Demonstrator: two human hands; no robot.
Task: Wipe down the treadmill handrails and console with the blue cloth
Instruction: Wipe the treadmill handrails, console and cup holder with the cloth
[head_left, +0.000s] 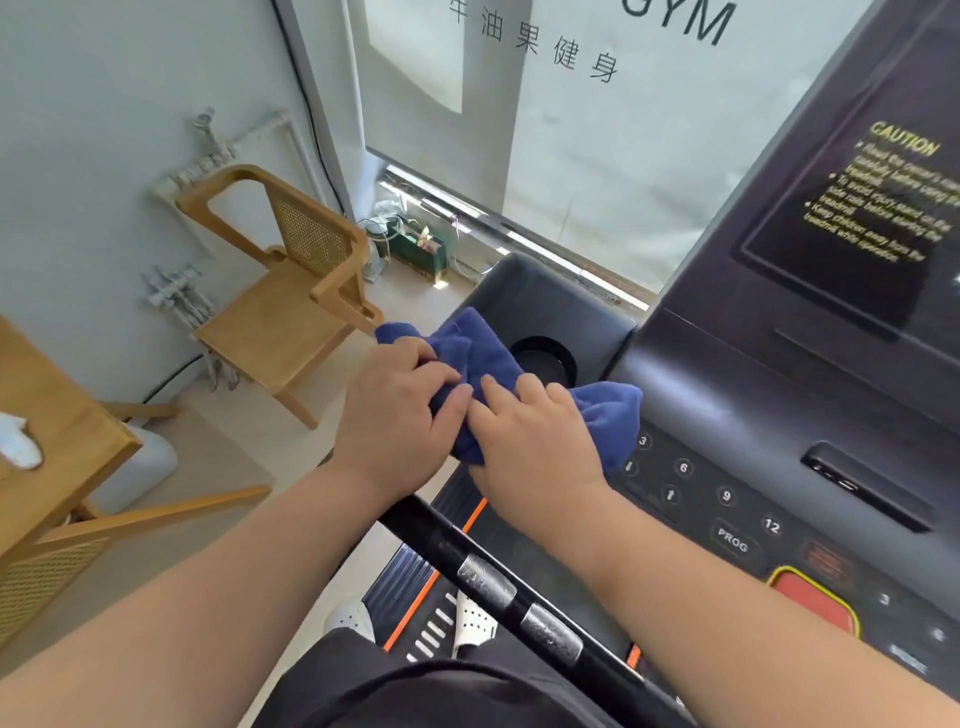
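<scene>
The blue cloth (488, 358) is bunched on the left corner of the dark treadmill console (737, 395), beside the round cup holder (543, 358). My left hand (395, 410) grips the cloth's left part, fingers curled into the fabric. My right hand (535, 431) presses on its right part, fingers flat and together. A black handrail (467, 561) with two metal sensor bands runs under both forearms toward the lower right. The keypad (701, 483) and red stop button (810, 597) lie right of my right wrist.
The console screen (852, 218) with a yellow caution text rises at the upper right. A wooden chair (291, 291) stands on the floor to the left, a wooden table (47, 441) at the far left. A glass window (597, 130) is behind the treadmill.
</scene>
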